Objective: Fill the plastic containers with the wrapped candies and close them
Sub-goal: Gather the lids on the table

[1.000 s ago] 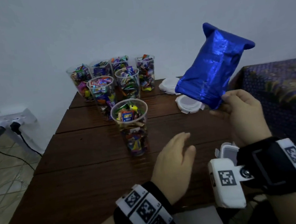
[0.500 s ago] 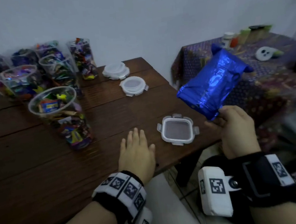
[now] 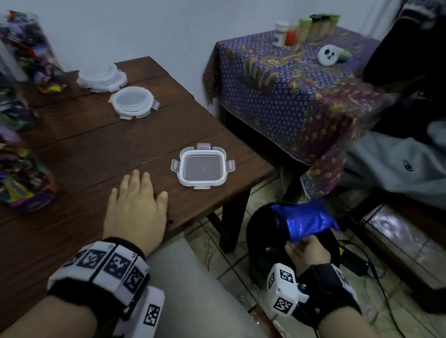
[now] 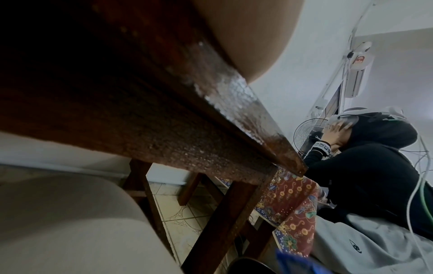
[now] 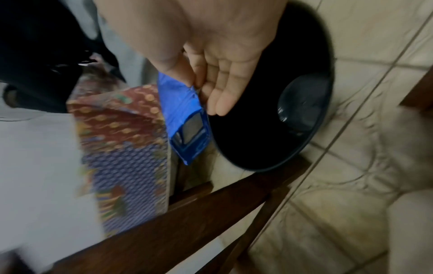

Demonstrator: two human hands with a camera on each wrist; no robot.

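Dark wooden surface fills the left of the head view; beside it on the right stands a smaller table under a purple patterned cloth, with small bottles at its far edge. A second person in a black top sits beyond that table. Tall clear plastic containers packed with wrapped candies stand along the left of the surface, blurred, open at the top where the rims show. A black bin sits on the tiled floor below the surface's right corner. Left hand lies flat, palm down, fingers straight, on the near edge of the surface, holding nothing. Right hand is low over the bin, thumb and fingers pinching one end of a crumpled blue foil bag; the bag hangs above the bin's opening. A square lid lies just right of the left hand, apart from it. Farther back lie a round lid and a small stack of lids.
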